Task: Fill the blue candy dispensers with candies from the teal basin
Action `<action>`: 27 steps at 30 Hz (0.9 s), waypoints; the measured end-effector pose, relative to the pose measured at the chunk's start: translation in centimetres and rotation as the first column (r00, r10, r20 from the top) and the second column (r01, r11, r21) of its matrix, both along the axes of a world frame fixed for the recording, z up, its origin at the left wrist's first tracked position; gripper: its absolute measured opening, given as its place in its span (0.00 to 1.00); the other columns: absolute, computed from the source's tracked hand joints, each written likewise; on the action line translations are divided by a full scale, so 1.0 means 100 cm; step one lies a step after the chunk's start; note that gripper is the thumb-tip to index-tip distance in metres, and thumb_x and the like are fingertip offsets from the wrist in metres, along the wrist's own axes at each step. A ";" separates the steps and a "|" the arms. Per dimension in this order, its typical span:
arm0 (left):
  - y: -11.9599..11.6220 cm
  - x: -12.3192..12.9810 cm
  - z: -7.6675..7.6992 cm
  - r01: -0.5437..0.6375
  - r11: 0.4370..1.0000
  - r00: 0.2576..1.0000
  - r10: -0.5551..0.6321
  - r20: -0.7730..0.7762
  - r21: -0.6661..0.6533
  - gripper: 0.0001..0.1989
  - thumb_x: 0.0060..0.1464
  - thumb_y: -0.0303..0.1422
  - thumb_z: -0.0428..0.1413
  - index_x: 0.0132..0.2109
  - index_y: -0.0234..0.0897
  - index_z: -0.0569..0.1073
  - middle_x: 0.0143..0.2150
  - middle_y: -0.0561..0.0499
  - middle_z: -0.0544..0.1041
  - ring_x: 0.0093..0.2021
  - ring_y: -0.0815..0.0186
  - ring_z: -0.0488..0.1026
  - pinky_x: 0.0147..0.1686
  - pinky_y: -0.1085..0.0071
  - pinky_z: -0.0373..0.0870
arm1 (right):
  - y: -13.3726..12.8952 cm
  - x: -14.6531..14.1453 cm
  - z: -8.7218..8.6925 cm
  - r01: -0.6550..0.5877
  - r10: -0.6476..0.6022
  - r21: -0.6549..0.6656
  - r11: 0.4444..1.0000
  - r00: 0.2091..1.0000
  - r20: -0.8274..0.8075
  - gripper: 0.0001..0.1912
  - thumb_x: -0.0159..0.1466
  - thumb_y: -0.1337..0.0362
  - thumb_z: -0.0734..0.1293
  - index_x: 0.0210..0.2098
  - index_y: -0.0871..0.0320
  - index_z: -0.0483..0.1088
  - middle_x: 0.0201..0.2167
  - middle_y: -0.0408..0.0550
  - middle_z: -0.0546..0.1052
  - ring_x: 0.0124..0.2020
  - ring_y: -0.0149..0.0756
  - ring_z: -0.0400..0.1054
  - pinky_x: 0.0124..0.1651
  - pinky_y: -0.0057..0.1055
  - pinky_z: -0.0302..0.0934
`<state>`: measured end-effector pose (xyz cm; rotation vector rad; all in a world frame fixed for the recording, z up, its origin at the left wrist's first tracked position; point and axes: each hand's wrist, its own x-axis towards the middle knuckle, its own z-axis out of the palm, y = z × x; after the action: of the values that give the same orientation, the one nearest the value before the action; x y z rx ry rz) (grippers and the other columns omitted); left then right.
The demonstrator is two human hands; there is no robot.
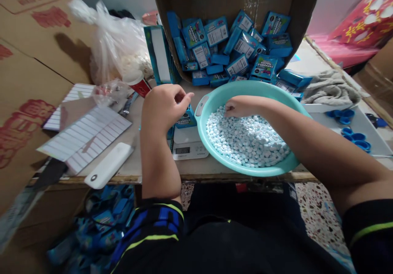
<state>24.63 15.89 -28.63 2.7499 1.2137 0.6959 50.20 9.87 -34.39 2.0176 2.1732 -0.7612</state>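
Observation:
My right hand [241,107] reaches over the rim of a turquoise plastic basin [211,102], its fingertips down among the pale blue-white tablet-shaped candies [247,141]. My left hand [164,108] hangs in the air to the left of the basin, with thumb and fingers drawn close together. Whether it pinches anything is hidden. Below that hand stand a small blue box [186,119] and a white digital scale [187,145]. Behind the basin, an open cardboard carton [276,0] holds several blue printed boxes [216,31].
Lined notepads [86,137], a white plastic bag [115,45] and a red-and-white cup [138,84] lie to the left. A white oblong object [107,165] sits near the table's front edge. Blue caps [353,139] and a grey cloth [328,89] lie to the right.

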 end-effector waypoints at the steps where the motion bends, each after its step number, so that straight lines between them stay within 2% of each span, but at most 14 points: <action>1: 0.000 -0.001 0.000 -0.007 1.000 1.000 0.007 0.017 0.001 0.14 0.63 0.42 0.57 0.32 0.40 0.74 0.36 0.47 0.79 0.41 0.58 0.75 0.45 0.62 0.69 | 0.000 0.000 0.000 -0.017 0.016 0.008 1.000 1.000 0.013 0.15 0.73 0.53 0.64 0.39 0.58 0.75 0.38 0.51 0.79 0.35 0.39 0.67 0.35 0.32 0.54; 6: -0.001 -0.003 0.001 -0.009 0.999 0.999 0.011 0.040 -0.035 0.05 0.59 0.33 0.56 0.36 0.42 0.77 0.39 0.48 0.81 0.43 0.58 0.75 0.46 0.62 0.72 | 0.000 0.000 -0.002 -0.042 0.042 0.030 0.999 0.999 0.013 0.13 0.73 0.55 0.66 0.38 0.58 0.74 0.37 0.51 0.79 0.34 0.37 0.66 0.35 0.32 0.54; 11: 0.004 -0.005 -0.001 0.027 0.995 0.999 -0.024 0.033 -0.099 0.09 0.53 0.29 0.57 0.40 0.42 0.79 0.41 0.47 0.81 0.44 0.55 0.77 0.48 0.60 0.72 | 0.001 0.003 -0.002 -0.009 0.011 0.046 0.999 0.999 -0.048 0.09 0.71 0.62 0.67 0.43 0.60 0.77 0.44 0.53 0.81 0.39 0.39 0.71 0.39 0.32 0.59; 16: 0.007 -0.006 -0.004 0.035 0.990 0.999 -0.038 -0.017 -0.134 0.09 0.52 0.28 0.58 0.40 0.42 0.80 0.39 0.48 0.82 0.39 0.57 0.77 0.41 0.62 0.72 | 0.000 0.003 -0.001 -0.007 0.009 0.028 1.000 0.997 -0.074 0.08 0.70 0.66 0.68 0.45 0.59 0.78 0.47 0.52 0.82 0.43 0.39 0.73 0.41 0.31 0.61; 21: 0.007 -0.007 -0.005 0.011 0.987 1.000 -0.011 0.003 -0.159 0.04 0.57 0.35 0.61 0.37 0.43 0.80 0.36 0.49 0.83 0.36 0.59 0.77 0.37 0.64 0.71 | 0.000 0.002 0.000 0.016 -0.014 0.031 0.999 0.999 -0.045 0.10 0.72 0.60 0.67 0.43 0.59 0.78 0.45 0.53 0.82 0.40 0.39 0.72 0.39 0.31 0.58; 27: 0.005 -0.007 -0.004 -0.002 0.993 0.999 0.008 0.047 -0.115 0.07 0.62 0.34 0.57 0.43 0.42 0.80 0.38 0.48 0.83 0.38 0.59 0.76 0.41 0.63 0.71 | -0.004 -0.002 0.005 0.036 -0.036 0.017 0.999 0.999 0.010 0.17 0.74 0.53 0.65 0.39 0.60 0.76 0.38 0.53 0.80 0.33 0.37 0.67 0.35 0.33 0.54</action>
<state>23.93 16.43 -29.00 2.6237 1.2116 0.6652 49.99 9.48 -33.93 2.0693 2.1505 -0.7378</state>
